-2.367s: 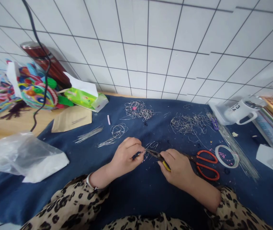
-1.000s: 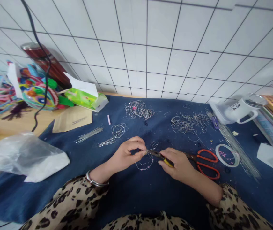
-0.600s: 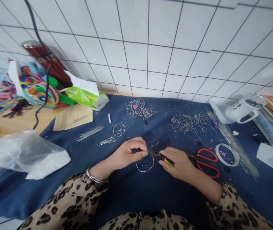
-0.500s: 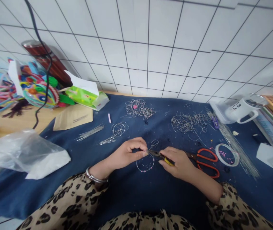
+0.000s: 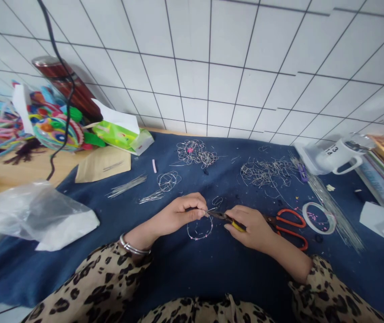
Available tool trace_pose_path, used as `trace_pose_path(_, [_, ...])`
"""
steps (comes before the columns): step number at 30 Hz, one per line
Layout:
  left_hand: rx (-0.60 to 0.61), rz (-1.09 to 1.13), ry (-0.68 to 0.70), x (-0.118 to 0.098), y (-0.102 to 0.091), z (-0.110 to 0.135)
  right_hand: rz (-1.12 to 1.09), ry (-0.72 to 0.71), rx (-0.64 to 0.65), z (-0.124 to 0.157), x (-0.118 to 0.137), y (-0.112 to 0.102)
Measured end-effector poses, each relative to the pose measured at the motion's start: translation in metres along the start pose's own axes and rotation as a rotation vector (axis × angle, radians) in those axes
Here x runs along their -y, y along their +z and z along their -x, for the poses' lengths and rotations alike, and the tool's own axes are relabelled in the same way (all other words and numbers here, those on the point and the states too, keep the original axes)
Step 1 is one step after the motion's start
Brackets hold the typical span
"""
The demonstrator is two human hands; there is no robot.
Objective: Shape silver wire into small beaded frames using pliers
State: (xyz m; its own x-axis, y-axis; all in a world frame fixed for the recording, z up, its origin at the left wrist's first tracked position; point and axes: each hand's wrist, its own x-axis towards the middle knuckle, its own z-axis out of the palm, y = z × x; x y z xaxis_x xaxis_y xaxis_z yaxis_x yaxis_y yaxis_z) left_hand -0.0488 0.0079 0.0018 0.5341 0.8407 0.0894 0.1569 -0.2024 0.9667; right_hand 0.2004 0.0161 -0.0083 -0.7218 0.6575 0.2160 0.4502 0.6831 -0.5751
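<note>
Between thumb and fingers, my left hand [image 5: 188, 211] pinches a thin wire ring strung with small pink beads [image 5: 197, 238], which hangs below the fingertips. My right hand [image 5: 250, 226] is wrapped round pliers [image 5: 235, 223] with yellow grips. Their dark jaws reach left to the top of the ring, right at my left fingertips; the exact spot they bite is too small to tell. A small wire loop [image 5: 216, 201] shows just above the jaws. Scissors with orange-red handles [image 5: 291, 218] lie beside my right hand, blades partly hidden by it.
Tangled wire [image 5: 266, 172] and a wire bundle with a pink piece [image 5: 195, 152] lie behind my hands. Straight wires [image 5: 126, 186] are to the left. At right are a round dish of pink beads [image 5: 332, 223], long wires [image 5: 340, 215] and a white mug [image 5: 342, 154]; a plastic bag [image 5: 33, 215] is far left.
The beaded wire ring has shifted slightly left and turned at my left fingertips. The small loop above the jaws sits a little differently. Both hands keep their hold, almost in place.
</note>
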Motion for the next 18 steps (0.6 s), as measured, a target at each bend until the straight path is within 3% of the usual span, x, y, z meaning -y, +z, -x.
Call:
trace_pose_path(12, [0.010,-0.120,0.034,-0.0007,-0.0007,-0.0007,-0.009,0.022,0.022,-0.0003,0.0020,0.0015])
trace_pose_path(18, [-0.009,-0.105,0.014,0.0000,-0.0008,-0.0001,0.014,0.015,-0.027,0.0008,0.0011,0.0036])
